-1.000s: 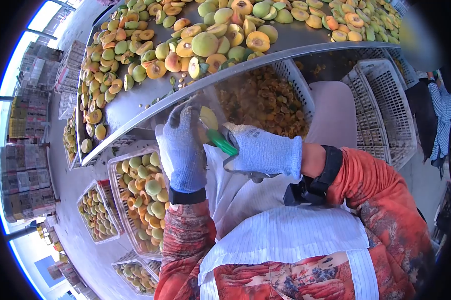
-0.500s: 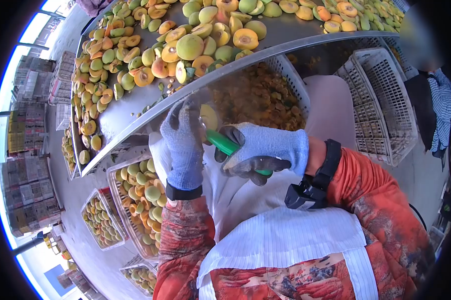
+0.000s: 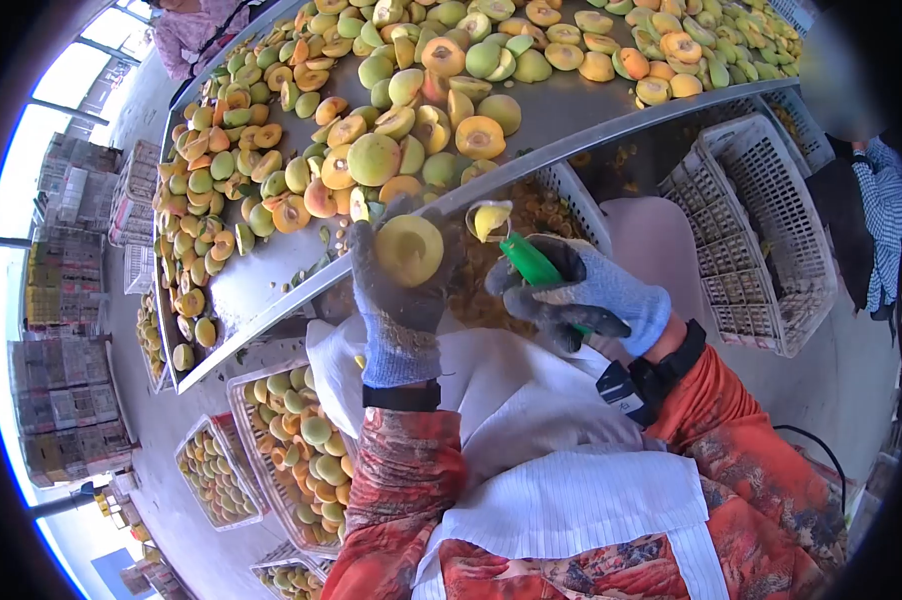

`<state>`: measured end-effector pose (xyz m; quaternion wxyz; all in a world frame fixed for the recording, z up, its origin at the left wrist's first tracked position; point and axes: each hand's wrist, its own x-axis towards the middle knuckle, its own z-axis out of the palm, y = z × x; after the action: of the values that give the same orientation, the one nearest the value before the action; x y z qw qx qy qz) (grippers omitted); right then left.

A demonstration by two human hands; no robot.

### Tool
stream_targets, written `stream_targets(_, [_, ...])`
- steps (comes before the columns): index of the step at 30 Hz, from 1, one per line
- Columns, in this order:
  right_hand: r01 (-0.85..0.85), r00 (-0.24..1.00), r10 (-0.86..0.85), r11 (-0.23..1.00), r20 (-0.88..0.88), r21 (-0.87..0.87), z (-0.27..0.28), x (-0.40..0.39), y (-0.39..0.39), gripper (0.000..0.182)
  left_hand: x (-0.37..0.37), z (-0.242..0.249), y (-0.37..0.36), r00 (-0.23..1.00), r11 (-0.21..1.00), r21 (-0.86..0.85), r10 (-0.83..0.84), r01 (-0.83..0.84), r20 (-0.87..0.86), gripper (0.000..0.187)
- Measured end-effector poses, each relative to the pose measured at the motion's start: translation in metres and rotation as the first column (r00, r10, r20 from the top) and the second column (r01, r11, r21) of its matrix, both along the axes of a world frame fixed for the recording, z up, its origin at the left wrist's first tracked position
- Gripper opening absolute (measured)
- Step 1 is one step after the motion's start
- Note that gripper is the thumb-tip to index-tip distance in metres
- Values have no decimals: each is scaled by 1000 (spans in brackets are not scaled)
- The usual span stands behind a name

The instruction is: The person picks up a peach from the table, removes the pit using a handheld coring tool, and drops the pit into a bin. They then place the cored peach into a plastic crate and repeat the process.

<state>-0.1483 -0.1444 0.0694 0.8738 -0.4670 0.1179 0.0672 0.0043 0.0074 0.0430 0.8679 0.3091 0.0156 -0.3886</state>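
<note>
My left hand [image 3: 401, 300], in a blue and dark-grey glove, holds a halved yellow fruit [image 3: 409, 250] with its hollow cut face showing. To its right, my right hand [image 3: 581, 295] is wrapped round a green-handled tool [image 3: 531, 260]. A small yellow piece of fruit [image 3: 491, 220] sits at the tool's metal tip, apart from the halved fruit. Both hands are just on my side of the metal table's edge [image 3: 511, 165]. Many halved green and orange fruits [image 3: 376, 160] lie on the table beyond them.
Below the table edge, a crate [image 3: 579, 205] stands beside brown fruit scraps. Empty white crates [image 3: 771, 230] stand at the right. Fruit-filled crates [image 3: 301, 450] are at lower left, and stacked crates [image 3: 66, 345] line the far left. A person [image 3: 191, 35] is at upper left.
My hands have moved apart. The tool tip has come away from the fruit and now carries a yellow piece. My left hand has turned so the hollow of the halved fruit shows.
</note>
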Motion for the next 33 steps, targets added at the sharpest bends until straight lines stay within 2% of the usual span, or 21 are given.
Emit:
stream_targets(1, [-22,996,-52,677,-78,-735,-26,0,-5,35,-2,4,1,999,999,37,36,-37,20,45])
stream_targets(2, [-88,985,-154,-80,-75,-993,-55,2,-9,26,-3,8,1,997,995,74,63,-66,45,43])
stream_targets(4, [20,981,-194,-20,23,-1000,-66,4,-11,23,-3,5,2,952,974,185,75,-134,296,41])
stream_targets(6, [312,947,-275,652,169,-690,-57,9,5,23,-9,-12,13,864,925,306,42,-223,502,39])
stream_targets(8, [270,959,-282,940,-34,-209,-27,10,30,20,-8,-26,18,608,841,385,-87,-380,789,36])
stream_targets(9, [224,969,-239,955,-57,-195,-25,14,39,20,-17,-10,17,868,953,216,85,-214,489,35])
stream_targets(10, [175,978,-193,968,-83,-180,-24,18,46,19,-22,-7,18,867,952,209,97,-225,489,35])
stream_targets(14, [29,994,-69,902,-79,-430,-1,24,66,26,-26,1,34,529,832,383,-131,-401,838,39])
stream_targets(15, [80,995,-19,732,97,-677,-16,28,70,32,-25,-1,37,870,969,160,88,-187,486,39])
stream_targets(16, [63,995,6,730,99,-680,-18,26,73,32,-25,-2,40,994,976,-185,109,-112,-27,39])
stream_targets(18, [164,967,178,120,183,-979,-3,25,80,36,-22,2,46,977,974,-74,213,-212,7,41])
stream_targets(19, [137,966,207,96,155,-986,3,27,83,36,-21,5,51,974,976,11,215,-216,77,40])
stream_targets(22, [316,830,378,285,409,-905,-6,35,84,30,-20,23,57,873,928,116,283,-354,397,33])
stream_targets(24, [-344,936,285,871,-209,-352,19,35,81,27,-19,36,53,799,886,73,374,-458,470,23])
stream_targets(25, [-320,928,244,909,-282,-266,32,36,83,25,-15,29,48,853,908,51,370,-416,369,20])
stream_targets(28, [-477,868,297,719,-397,-505,27,32,54,25,-2,16,36,857,871,-18,486,-490,169,23])
stream_targets(29, [-387,922,244,521,-302,-761,0,23,40,22,12,14,45,796,807,-24,587,-590,151,23])
stream_targets(30, [78,885,457,39,87,-996,-61,12,-5,23,16,35,73,845,845,-15,535,-535,-2,23])
stream_targets(31, [-368,927,235,428,-291,-825,-44,14,3,24,28,34,92,819,815,-108,573,-570,1,23])
stream_targets(32, [-385,918,263,412,-297,-826,-37,17,8,24,38,27,112,792,777,-192,610,-600,-3,23])
stream_targets(33, [-340,938,151,592,-314,-731,-33,18,13,24,50,9,140,749,752,-168,656,-637,98,24])
